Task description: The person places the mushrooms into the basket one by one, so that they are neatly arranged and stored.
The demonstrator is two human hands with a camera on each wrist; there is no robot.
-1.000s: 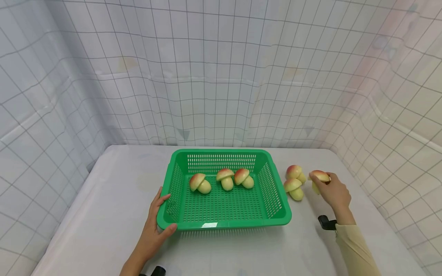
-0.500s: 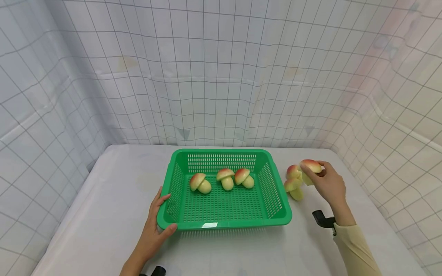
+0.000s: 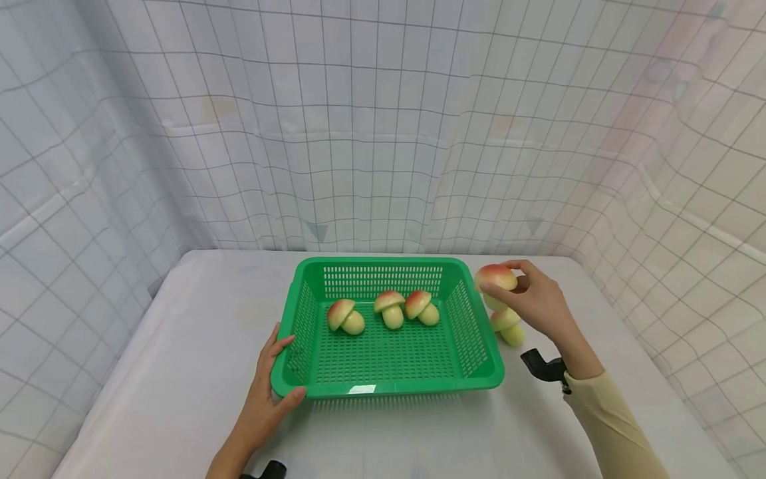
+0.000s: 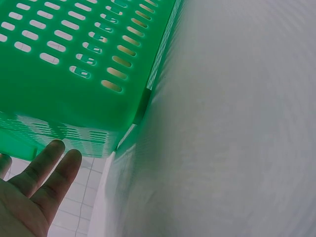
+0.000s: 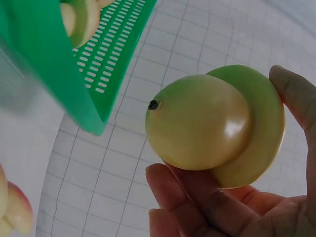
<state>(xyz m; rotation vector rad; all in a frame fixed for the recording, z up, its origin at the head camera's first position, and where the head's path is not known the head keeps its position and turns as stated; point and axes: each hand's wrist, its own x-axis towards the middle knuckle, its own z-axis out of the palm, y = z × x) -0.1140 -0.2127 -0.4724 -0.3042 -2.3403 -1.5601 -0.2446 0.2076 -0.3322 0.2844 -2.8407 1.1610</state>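
My right hand (image 3: 538, 303) pinches a toy mushroom (image 3: 495, 275) with a red-and-yellow cap, raised just outside the basket's right rim. Seen from the right wrist, its pale rounded stem (image 5: 202, 123) points toward the basket, with thumb and fingers on the cap and stem. A green plastic basket (image 3: 395, 388) stands in front of me. My left hand (image 3: 261, 402) rests at its front left corner, thumb over the front rim and fingers along the left side. In the left wrist view, outstretched fingers (image 4: 59, 180) lie beside the perforated wall.
Three similar mushrooms lie in the basket: one left (image 3: 345, 317), one central (image 3: 390, 309), one right (image 3: 421, 308). Another mushroom (image 3: 510, 329) lies on the white table (image 3: 161, 372) right of the basket, partly behind my right hand. Gridded white curtains (image 3: 371, 133) enclose the table.
My right hand has carried the mushroom leftward and up, from the table's right side over the loose mushrooms to the basket's right rim. The left hand and basket have stayed put.
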